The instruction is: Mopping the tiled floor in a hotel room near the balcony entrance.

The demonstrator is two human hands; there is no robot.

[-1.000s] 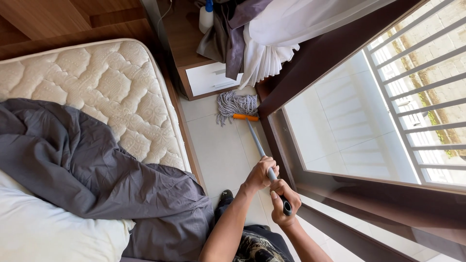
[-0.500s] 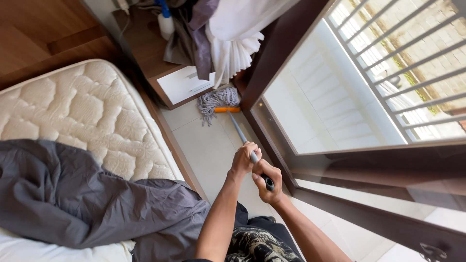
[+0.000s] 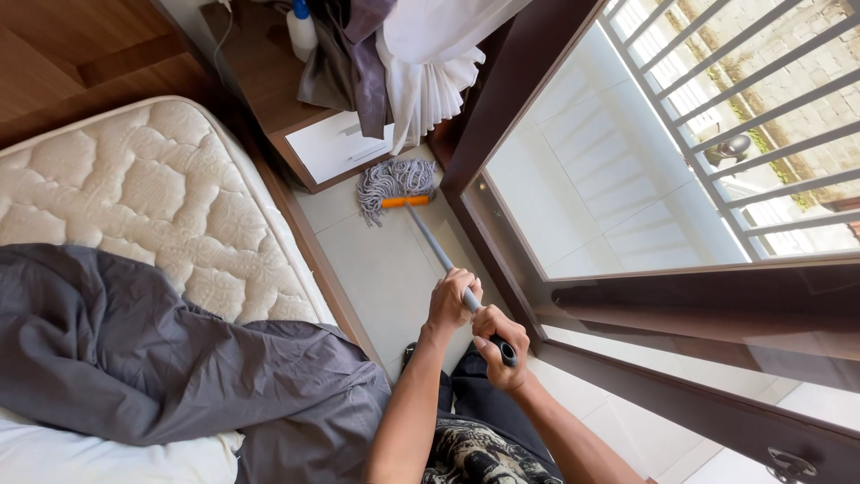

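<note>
You are gripping the mop handle (image 3: 443, 260) with both hands: your left hand (image 3: 451, 300) is wrapped around the shaft lower down, and your right hand (image 3: 498, 345) is closed over the dark grip at the top end, just behind the left. Both hands are holding firmly, fingers curled right round the pole.

The mop head (image 3: 394, 182), grey strings on an orange bar, is lying on the floor (image 3: 376, 269) well ahead of your hands, at the far end of the narrow strip between the bed (image 3: 152, 197) on your left and the glass door (image 3: 573, 179) on your right. It is sitting just beside the bedside cabinet (image 3: 331, 148) and close under the hanging curtain (image 3: 430, 72).

By the look of it you are working through a stroke at full reach, with the strings pressed into the corner. The next move seems to call for drawing the pole back towards you along the tiles, keeping the shaft clear of the door frame (image 3: 502, 260) on your right and the grey sheet (image 3: 179, 358) drooping off the mattress on your left.
</note>
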